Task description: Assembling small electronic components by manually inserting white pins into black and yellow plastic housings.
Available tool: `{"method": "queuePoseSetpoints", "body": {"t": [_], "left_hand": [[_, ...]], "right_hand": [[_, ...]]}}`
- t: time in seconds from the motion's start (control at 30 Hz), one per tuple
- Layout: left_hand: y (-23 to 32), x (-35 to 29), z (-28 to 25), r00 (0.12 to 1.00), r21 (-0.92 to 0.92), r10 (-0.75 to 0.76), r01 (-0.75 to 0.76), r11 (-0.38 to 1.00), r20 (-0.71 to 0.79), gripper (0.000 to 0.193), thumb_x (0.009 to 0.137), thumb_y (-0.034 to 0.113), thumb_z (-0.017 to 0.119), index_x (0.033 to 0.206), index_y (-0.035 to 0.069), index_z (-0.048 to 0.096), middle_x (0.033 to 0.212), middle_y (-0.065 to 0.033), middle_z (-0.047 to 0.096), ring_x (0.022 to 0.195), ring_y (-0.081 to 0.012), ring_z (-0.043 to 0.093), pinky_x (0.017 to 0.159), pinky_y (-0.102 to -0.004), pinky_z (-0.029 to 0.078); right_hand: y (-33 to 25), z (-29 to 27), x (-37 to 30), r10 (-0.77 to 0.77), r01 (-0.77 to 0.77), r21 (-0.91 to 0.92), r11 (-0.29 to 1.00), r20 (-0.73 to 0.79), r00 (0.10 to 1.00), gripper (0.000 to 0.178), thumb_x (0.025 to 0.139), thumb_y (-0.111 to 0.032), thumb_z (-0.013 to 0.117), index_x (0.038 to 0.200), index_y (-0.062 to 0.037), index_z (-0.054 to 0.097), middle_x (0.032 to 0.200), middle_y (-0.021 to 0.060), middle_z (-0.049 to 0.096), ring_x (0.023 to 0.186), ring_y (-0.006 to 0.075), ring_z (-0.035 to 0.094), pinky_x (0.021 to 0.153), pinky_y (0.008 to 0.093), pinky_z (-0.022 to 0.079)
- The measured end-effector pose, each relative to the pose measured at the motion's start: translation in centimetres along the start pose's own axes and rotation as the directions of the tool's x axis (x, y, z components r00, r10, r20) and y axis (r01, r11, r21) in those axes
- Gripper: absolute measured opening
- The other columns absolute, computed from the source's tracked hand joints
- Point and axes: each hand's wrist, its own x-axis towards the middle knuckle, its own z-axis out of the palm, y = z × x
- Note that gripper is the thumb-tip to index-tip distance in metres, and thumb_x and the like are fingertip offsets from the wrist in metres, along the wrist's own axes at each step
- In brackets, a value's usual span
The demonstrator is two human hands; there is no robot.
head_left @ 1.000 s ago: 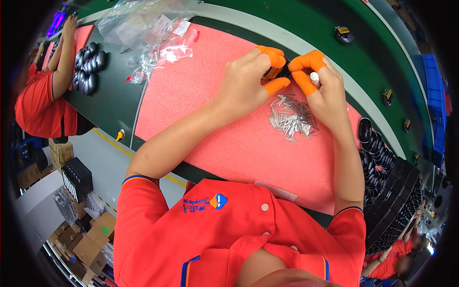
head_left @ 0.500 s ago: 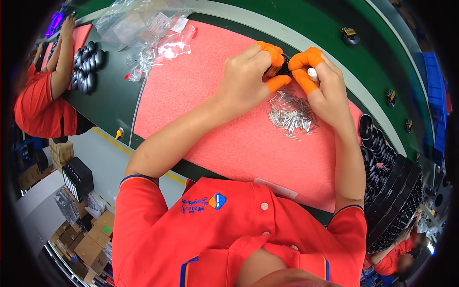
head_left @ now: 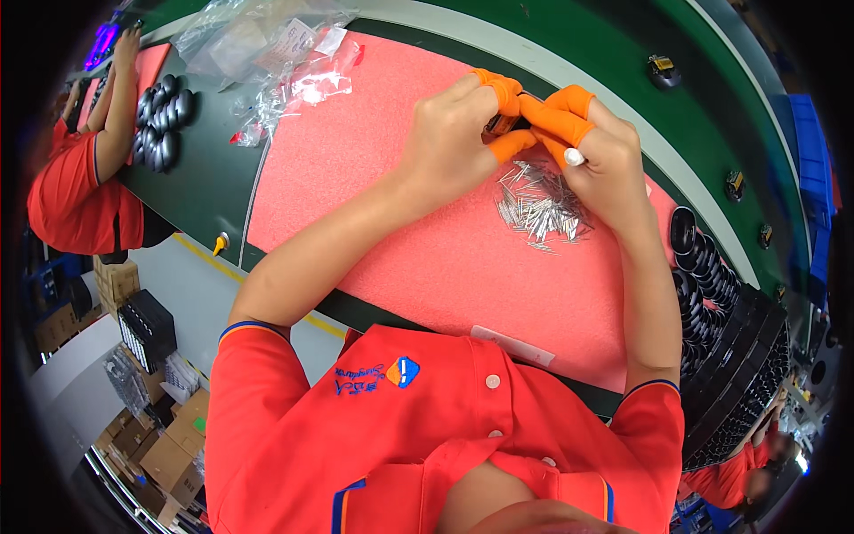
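My left hand [head_left: 452, 133], with orange finger cots, is closed around a small black part [head_left: 493, 127] that shows a bit of yellow-orange; most of it is hidden by the fingers. Against that part press the orange-covered fingertips of my right hand [head_left: 616, 158], and whatever they pinch there is out of sight. A white-ended, pen-like stick [head_left: 574, 157] is held in the right hand, its end poking out beside the thumb. Just below both hands a loose pile of thin silver pins [head_left: 539, 212] lies on the pink foam mat [head_left: 427, 267].
Clear plastic bags [head_left: 258, 53] lie at the far left of the mat. Black rounded parts [head_left: 698, 254] and stacked black trays [head_left: 738, 365] stand at the right. Beyond the mat runs a green conveyor [head_left: 587, 44] carrying black-and-yellow units [head_left: 663, 71]. A co-worker [head_left: 89, 187] works at the left.
My right hand's fingers have moved left and closed in on the black part, meeting the left fingertips. The units on the conveyor have shifted slightly right.
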Motion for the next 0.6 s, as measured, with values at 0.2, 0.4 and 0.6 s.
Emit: {"method": "queuePoseSetpoints", "body": {"t": [0.2,0.4,0.6], "left_hand": [[0.4,0.2,-0.4,0.999,0.023,-0.034,0.034,0.999,0.024,0.034,0.065,0.01,0.086,0.086,0.002,0.06,0.084,-0.0097,0.064,0.064,-0.0215,0.062,0.057,-0.0304,0.053],[0.3,0.0,-0.5,0.993,0.048,-0.091,0.088,0.995,0.072,0.034,0.07,0.007,0.086,0.093,0.002,0.062,0.101,-0.0084,0.068,0.076,-0.0167,0.069,0.062,-0.0264,0.059],[0.2,-0.1,-0.5,0.996,0.055,-0.061,0.057,0.997,0.065,0.034,0.07,0.006,0.086,0.093,0.002,0.062,0.098,-0.0076,0.067,0.074,-0.0156,0.068,0.062,-0.0258,0.058]], "right_hand": [[1.3,-0.2,-0.2,0.06,-0.06,-0.01,0.998,-0.003,0.998,0.034,0.073,0.009,0.073,0.106,0.0005,0.073,0.089,0.0114,0.067,0.075,0.0233,0.064,0.067,0.0294,0.051],[1.2,0.1,-0.5,-0.029,0.028,-0.068,0.997,-0.011,1.0,0.036,0.071,0.008,0.074,0.106,-0.0004,0.073,0.09,0.0118,0.068,0.074,0.0233,0.065,0.065,0.0298,0.053],[1.2,0.0,-0.3,-0.137,0.134,-0.106,0.985,-0.019,0.99,0.037,0.069,0.007,0.074,0.105,-0.0015,0.074,0.091,0.0127,0.068,0.07,0.0244,0.065,0.062,0.0298,0.054]]}}
